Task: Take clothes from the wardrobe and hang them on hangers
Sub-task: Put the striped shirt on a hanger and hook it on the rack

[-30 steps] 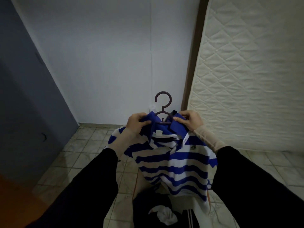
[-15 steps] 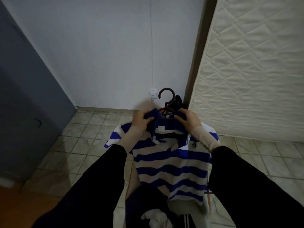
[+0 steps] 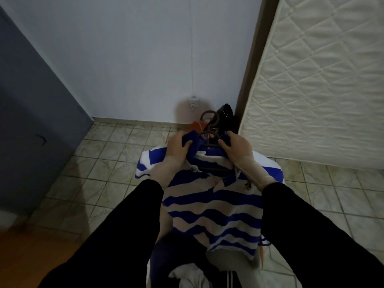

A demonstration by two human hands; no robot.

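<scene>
hands (image 3: 207,148) lower, shirt (image 3: 212,206) and hanger (image 3: 209,123) dropped

A quilted mattress (image 3: 324,84) leans upright beside the white wall (image 3: 145,59).

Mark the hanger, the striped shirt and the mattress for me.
hanger (image 3: 209,119): head view, on its hook above the collar.
striped shirt (image 3: 214,208): head view, on the chest stripes.
mattress (image 3: 324,80): head view, on its quilted face.

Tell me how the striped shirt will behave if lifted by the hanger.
The striped shirt looks floppy: it drapes in folds below both hands. It would likely hang limp from the hanger. It might slip sideways, since only the collar seems held.
</scene>
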